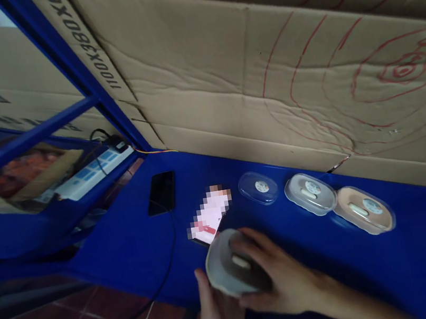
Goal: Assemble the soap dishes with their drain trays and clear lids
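An oval container (221,265) with a pale rim and a grey-to-dark top, somewhat blurred, is held between my two hands above the table's near edge. A small whitish oblong piece sits on its top. My right hand (280,272) grips it from the right, fingers over the top and thumb at the near side. From below left, my left hand (217,308) supports it, thumb upright beside the rim and other fingers mostly hidden underneath. A clear oval lid (250,191) with a round sticker lies beyond. A phone with a lit screen (211,215) is just behind the container.
To the right on the blue table (128,236) stand a grey lidded container (299,197) and a beige one (349,200). A dark phone (161,194) lies left, near a black cable (171,253). Cardboard (202,60) walls the back; a power strip (95,174) is at left.
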Available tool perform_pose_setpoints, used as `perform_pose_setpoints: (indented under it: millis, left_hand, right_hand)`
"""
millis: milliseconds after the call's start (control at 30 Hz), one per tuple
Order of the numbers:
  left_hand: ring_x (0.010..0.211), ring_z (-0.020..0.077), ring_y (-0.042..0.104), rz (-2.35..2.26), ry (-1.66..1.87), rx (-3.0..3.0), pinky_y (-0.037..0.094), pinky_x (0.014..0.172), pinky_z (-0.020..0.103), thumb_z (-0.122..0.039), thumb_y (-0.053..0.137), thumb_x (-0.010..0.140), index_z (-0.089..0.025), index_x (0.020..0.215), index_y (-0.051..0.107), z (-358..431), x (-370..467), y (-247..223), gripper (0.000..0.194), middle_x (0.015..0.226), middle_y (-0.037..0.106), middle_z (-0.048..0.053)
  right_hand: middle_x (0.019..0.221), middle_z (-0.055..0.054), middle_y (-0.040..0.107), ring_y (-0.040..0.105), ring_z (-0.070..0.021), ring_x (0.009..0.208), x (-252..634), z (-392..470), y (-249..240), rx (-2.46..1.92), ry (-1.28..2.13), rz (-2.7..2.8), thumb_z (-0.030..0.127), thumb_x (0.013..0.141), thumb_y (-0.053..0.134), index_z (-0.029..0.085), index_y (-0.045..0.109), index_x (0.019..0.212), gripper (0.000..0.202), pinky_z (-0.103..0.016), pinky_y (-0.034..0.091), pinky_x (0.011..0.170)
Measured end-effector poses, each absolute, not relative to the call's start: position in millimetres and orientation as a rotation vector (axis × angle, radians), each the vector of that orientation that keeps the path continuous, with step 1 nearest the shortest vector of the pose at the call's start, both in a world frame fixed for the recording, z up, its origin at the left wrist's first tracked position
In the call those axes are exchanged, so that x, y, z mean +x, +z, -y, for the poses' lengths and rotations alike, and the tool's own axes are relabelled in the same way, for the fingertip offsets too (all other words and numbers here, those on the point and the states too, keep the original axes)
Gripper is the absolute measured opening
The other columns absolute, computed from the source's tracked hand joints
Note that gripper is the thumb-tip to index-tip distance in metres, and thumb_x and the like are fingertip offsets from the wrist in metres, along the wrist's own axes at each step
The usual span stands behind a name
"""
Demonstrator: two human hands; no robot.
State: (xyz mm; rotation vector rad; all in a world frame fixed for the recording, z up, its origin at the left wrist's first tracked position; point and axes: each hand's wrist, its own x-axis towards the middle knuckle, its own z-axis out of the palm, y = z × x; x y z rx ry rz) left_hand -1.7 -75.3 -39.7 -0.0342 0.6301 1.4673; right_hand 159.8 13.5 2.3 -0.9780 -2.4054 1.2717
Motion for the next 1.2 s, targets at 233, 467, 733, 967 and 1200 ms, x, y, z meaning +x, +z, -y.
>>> perform_pose_setpoints:
  millis: [233, 467, 733, 967, 1200]
  left_hand:
    - [0.141, 0.0338, 0.053, -0.778, 1.47, -0.137, 0.034, 0.124, 0.051, -0.056, 0.054, 0.098, -0.033, 0.146, 0.057, 84.8, -11.7, -49.0, 0.054, 0.138, 0.072, 0.006]
    - [0.137, 0.036, 0.056, -0.705, 1.465, -0.166, 0.035, 0.123, 0.054, -0.057, 0.054, 0.097, -0.036, 0.15, 0.051, 107.6, -40.8, -58.2, 0.057, 0.14, 0.069, 0.007]
    - [0.139, 0.0341, 0.055, -0.74, 1.497, -0.118, 0.032, 0.125, 0.05, -0.05, 0.05, 0.101, -0.032, 0.148, 0.055, 105.3, -26.0, -58.8, 0.051, 0.139, 0.07, 0.008]
    - [0.139, 0.0305, 0.056, -0.835, 1.428, -0.103, 0.035, 0.124, 0.047, -0.051, 0.053, 0.1, -0.036, 0.148, 0.054, 96.6, -13.7, -51.3, 0.051, 0.143, 0.068, 0.007]
    - [0.144, 0.0395, 0.048, -1.406, 1.531, 0.389, 0.039, 0.119, 0.056, -0.058, 0.074, 0.084, -0.03, 0.151, 0.051, 93.3, -4.2, -59.1, 0.076, 0.153, 0.058, 0.011]
  right_hand:
    - [0.167, -0.016, 0.026, 0.033, -0.0345, 0.153, 158.4, 2.1, -1.1, -1.054, 1.07, 2.355, 0.051, 0.09, 0.07, 0.026, 0.035, 0.158, 0.08, -0.051, 0.04, 0.12]
    - [0.165, -0.022, 0.032, 0.035, -0.0414, 0.151, 165.7, -52.5, -29.8, -1.235, 0.434, 2.499, 0.049, 0.091, 0.072, 0.021, 0.046, 0.153, 0.073, -0.063, 0.038, 0.117]
    - [0.168, -0.016, 0.029, 0.036, -0.0401, 0.151, 150.2, 9.9, -22.7, -0.874, 0.741, 2.679, 0.065, 0.083, 0.074, 0.028, 0.032, 0.161, 0.095, -0.062, 0.039, 0.117]
    - [0.163, -0.011, 0.043, 0.039, -0.0297, 0.15, 150.2, 18.3, -28.3, -0.889, 0.694, 2.675, 0.043, 0.097, 0.064, 0.021, 0.043, 0.154, 0.064, -0.054, 0.032, 0.125]
    - [0.156, -0.009, 0.052, 0.03, -0.0233, 0.155, 162.9, -22.5, -37.0, -0.789, 0.618, 2.769, 0.047, 0.107, 0.05, 0.022, 0.047, 0.152, 0.052, -0.053, 0.021, 0.129]
